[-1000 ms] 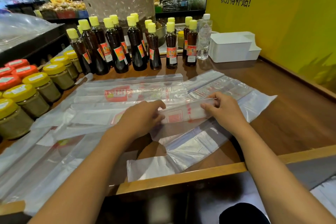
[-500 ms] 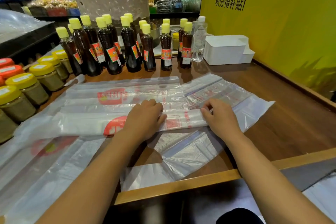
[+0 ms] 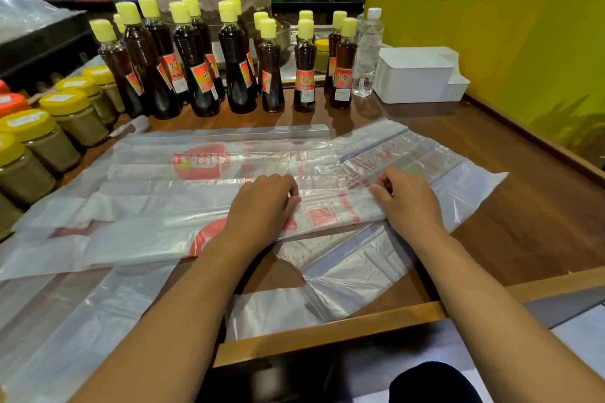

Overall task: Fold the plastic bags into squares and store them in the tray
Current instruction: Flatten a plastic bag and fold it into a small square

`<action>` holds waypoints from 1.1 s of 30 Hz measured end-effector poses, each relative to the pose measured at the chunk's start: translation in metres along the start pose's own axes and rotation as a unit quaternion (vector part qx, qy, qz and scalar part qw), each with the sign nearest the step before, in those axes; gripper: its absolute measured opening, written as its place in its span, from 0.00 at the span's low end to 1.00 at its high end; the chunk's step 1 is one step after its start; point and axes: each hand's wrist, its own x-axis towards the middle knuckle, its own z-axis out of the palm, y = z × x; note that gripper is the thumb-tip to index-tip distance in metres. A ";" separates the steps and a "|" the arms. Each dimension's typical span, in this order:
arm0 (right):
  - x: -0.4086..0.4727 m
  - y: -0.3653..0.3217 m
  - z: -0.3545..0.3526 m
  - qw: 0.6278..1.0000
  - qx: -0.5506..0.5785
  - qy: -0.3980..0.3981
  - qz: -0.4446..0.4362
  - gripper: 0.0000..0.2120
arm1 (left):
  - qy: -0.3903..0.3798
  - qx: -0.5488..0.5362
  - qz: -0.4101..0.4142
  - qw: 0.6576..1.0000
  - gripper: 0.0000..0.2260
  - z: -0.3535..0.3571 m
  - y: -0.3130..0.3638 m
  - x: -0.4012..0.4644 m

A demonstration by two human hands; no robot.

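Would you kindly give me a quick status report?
Left hand and right hand pressing the folded bag strip flat. White tray untouched. Loose bags underneath.

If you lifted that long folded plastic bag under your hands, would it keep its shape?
Probably not. The folded plastic bag is thin, see-through film, so it would likely droop and unfold. Both the left hand and right hand press it flat, suggesting it springs open. Its glossy surface looks slippery on the wooden table.
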 end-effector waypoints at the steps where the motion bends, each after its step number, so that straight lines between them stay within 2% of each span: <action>1: 0.000 0.000 0.000 1.000 -0.008 0.001 0.001 0.07 | 0.002 0.001 0.004 1.000 0.05 0.000 -0.001 -0.001; 11: -0.002 -0.004 0.000 0.998 -0.059 0.014 0.010 0.14 | -0.012 0.006 0.036 0.999 0.10 -0.003 -0.004 -0.008; 14: -0.001 -0.006 -0.001 0.996 -0.085 0.013 0.010 0.12 | -0.008 0.022 0.042 0.999 0.10 -0.002 -0.002 -0.009; 16: -0.001 -0.010 -0.003 0.994 -0.101 0.042 -0.005 0.08 | -0.003 0.021 0.038 0.999 0.10 -0.002 0.001 -0.010; 18: -0.009 -0.022 -0.003 0.991 -0.110 0.067 -0.043 0.10 | -0.001 0.016 0.038 0.999 0.10 -0.002 0.004 -0.011; 19: -0.015 -0.030 -0.004 0.989 -0.107 0.056 -0.080 0.12 | 0.001 0.014 0.040 0.999 0.10 -0.002 0.004 -0.012; 22: -0.030 -0.055 -0.001 0.974 -0.132 -0.045 -0.177 0.18 | 0.011 0.010 0.047 0.999 0.08 -0.002 0.002 -0.010; 26: -0.034 -0.070 0.011 0.960 -0.167 -0.122 -0.188 0.22 | 0.016 0.029 0.059 0.998 0.08 0.000 0.000 -0.007; 31: -0.037 -0.063 0.029 0.960 -0.165 -0.178 -0.142 0.38 | 0.008 0.060 0.026 0.998 0.10 -0.005 -0.005 -0.008; 33: -0.035 -0.062 0.028 0.961 -0.151 -0.196 -0.125 0.37 | -0.013 0.074 0.028 0.997 0.12 -0.010 -0.003 -0.012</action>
